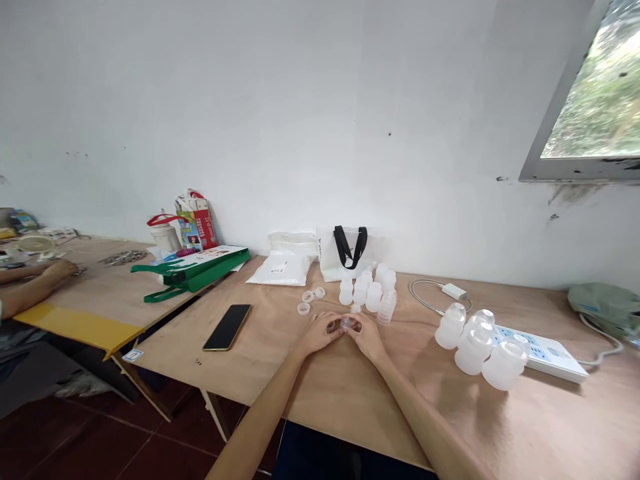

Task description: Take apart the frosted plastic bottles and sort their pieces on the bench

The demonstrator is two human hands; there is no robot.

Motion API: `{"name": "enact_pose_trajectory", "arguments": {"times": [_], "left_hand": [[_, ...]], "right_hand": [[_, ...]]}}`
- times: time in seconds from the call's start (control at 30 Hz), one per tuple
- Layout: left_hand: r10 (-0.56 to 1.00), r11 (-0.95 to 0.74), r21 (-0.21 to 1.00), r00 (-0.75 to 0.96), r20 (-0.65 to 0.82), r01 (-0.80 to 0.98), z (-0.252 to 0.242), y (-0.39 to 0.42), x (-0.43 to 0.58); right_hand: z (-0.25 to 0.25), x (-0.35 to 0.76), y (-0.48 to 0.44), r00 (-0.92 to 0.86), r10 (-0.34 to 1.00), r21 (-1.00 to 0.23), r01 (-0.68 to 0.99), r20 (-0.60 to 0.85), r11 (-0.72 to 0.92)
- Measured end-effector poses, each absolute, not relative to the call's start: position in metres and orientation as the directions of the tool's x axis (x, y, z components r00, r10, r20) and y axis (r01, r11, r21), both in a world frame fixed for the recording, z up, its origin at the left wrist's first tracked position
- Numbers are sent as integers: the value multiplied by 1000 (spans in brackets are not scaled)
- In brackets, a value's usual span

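My left hand [321, 333] and my right hand [367, 335] meet at the middle of the wooden table. The fingers of my left hand curl round a small clear ring-like piece [331, 327]. Between thumb and fingers, my right hand pinches a small translucent piece [346, 323]. Just beyond them, several frosted plastic bottles [373, 297] stand close together, with a stack of clear cups [387, 307] at their right. Loose clear rings [303, 308] lie beyond my left hand. More frosted bottles with clear domed tops [475, 345] stand to the right.
A black phone [227, 327] lies at the left. White packages [283, 268] and a white bag [345, 257] sit by the wall. A power strip [543, 353] and a cable are at the right. Another person's hand [61, 269] rests on the neighbouring table, beyond a green bag [200, 267].
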State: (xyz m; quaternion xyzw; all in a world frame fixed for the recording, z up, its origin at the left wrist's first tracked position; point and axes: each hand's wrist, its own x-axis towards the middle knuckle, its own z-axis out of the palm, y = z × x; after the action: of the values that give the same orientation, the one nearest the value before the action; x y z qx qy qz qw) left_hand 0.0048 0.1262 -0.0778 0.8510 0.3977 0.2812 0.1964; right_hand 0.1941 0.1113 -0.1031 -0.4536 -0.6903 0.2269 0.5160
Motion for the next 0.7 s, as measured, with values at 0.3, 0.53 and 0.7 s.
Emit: {"name": "enact_pose_trajectory", "arguments": {"times": [0.3,0.53,0.7], "left_hand": [[822,-564,599,459,338,569,-85,131,4],[847,-532,526,425,320,664,-83,131,3],[851,-513,602,456,262,612,-75,127,-2]], "right_hand": [[-98,190,106,-45,857,-807,315,513,499],[-90,194,90,-192,825,-662,513,532,547],[-89,193,80,-330,831,-585,595,448,551]]}}
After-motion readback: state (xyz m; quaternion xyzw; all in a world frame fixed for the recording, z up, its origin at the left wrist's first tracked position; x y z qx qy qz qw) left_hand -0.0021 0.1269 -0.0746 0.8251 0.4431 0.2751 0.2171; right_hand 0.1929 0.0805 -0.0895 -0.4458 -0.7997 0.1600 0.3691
